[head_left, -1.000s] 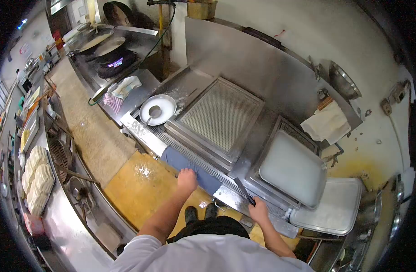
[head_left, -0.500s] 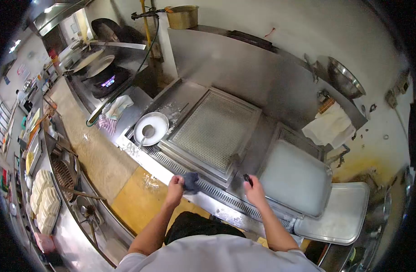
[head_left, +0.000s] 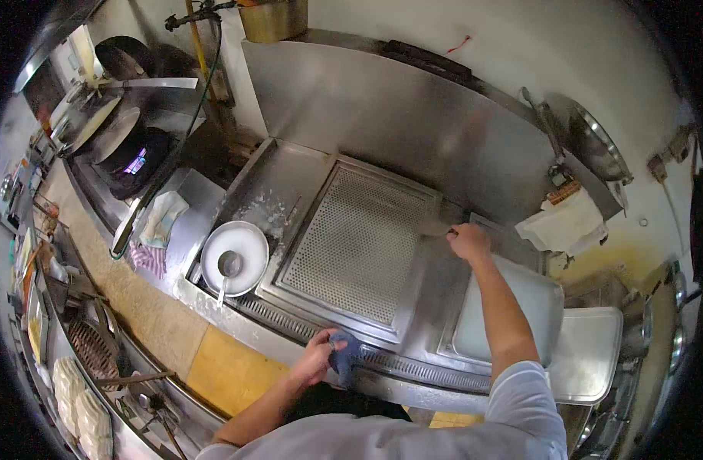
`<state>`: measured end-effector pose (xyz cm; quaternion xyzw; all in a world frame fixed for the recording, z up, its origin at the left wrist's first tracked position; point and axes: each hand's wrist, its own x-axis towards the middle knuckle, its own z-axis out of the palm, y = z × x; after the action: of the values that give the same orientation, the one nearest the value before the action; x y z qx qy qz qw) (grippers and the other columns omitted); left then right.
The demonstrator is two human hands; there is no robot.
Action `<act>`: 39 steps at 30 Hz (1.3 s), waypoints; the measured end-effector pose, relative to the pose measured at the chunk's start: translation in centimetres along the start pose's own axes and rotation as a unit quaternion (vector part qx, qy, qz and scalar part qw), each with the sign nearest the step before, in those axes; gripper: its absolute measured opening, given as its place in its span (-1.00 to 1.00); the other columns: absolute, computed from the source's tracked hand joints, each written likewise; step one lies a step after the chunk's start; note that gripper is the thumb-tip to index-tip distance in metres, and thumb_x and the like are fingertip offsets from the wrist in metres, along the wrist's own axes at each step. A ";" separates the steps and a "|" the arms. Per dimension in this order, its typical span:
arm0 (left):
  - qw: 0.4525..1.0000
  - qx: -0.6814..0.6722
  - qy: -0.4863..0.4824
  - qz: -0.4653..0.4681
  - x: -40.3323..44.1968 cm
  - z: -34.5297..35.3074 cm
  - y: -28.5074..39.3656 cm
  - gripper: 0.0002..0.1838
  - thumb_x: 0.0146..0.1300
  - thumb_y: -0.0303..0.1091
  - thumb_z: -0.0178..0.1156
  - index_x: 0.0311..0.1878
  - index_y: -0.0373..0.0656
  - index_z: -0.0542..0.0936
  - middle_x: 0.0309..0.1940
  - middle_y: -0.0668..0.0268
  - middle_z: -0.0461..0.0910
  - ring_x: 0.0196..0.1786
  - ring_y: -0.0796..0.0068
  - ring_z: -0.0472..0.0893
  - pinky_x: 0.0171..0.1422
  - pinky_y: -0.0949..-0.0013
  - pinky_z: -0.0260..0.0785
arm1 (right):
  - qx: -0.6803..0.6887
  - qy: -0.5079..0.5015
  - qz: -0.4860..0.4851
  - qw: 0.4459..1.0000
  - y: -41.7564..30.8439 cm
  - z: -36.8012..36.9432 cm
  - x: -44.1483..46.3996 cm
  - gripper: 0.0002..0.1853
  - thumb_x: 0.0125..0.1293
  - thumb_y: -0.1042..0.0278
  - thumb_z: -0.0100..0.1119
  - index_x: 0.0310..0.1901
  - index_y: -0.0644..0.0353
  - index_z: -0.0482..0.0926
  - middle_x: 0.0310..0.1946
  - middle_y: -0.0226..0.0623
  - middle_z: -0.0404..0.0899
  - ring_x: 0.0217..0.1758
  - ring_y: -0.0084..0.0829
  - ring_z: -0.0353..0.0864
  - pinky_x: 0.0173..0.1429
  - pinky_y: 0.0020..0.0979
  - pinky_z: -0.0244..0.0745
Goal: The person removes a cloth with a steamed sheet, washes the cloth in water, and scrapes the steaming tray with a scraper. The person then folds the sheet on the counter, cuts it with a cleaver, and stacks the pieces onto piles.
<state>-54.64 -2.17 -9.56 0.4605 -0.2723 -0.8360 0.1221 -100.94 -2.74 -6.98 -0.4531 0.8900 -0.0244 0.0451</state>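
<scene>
I am standing at a long grey stainless-steel counter [head_left: 437, 310], where a square perforated metal plate [head_left: 355, 245] is lying flat. My right hand [head_left: 470, 241] is clenching a thin, flat-bladed tool [head_left: 434, 228], its blurred blade reaching the plate's right edge; I cannot tell if it is touching. My left hand [head_left: 317, 357] is gripping a crumpled dark-blue cloth [head_left: 346, 360] near the counter's front edge.

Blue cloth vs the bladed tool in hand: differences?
Look: the cloth is dark blue and bunched; the bladed tool looks thin and greyish, its outline blurred.
Place: the cloth hangs by the slotted strip at the front edge; the tool is farther back, by the right side of the perforated panel.
Hold: left hand for the cloth, right hand for the tool.
Shared: each is held one-handed.
</scene>
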 end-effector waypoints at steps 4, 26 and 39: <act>0.999 -0.011 -0.049 -0.002 1.5 -1.7 2.7 -0.64 0.33 -0.43 0.28 0.16 -0.22 0.48 -0.03 0.30 0.60 0.03 0.40 0.59 0.14 0.28 0.47 | -0.063 -0.048 -0.022 0.997 -1.8 -1.8 4.4 -0.64 0.27 0.03 0.25 0.02 -0.03 0.76 -0.09 -0.10 0.74 0.05 -0.05 0.69 0.15 -0.07 0.57; 0.998 -0.022 -0.002 -0.051 5.1 -7.1 7.1 -0.73 0.32 -0.50 0.21 0.07 -0.19 0.53 -0.11 0.32 0.61 -0.05 0.43 0.60 0.09 0.31 0.51 | -0.117 -0.134 -0.134 0.975 -14.7 -2.1 16.3 -0.60 0.32 0.03 0.22 0.13 -0.06 0.70 -0.01 -0.13 0.72 0.08 -0.12 0.67 0.22 -0.11 0.53; 0.998 -0.059 0.015 -0.011 5.3 -9.5 8.7 -0.68 0.31 -0.53 0.23 0.11 -0.22 0.49 -0.10 0.29 0.60 -0.06 0.41 0.60 0.07 0.31 0.52 | -0.047 -0.114 -0.157 0.980 -23.7 1.3 18.8 -0.60 0.38 0.05 0.15 0.12 0.06 0.69 0.02 -0.06 0.69 0.14 -0.07 0.65 0.29 -0.04 0.47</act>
<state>-50.00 -14.96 -12.42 0.4684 -0.2153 -0.8447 0.1439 -92.74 -31.93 -7.41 -0.5883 0.7972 0.0624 0.1206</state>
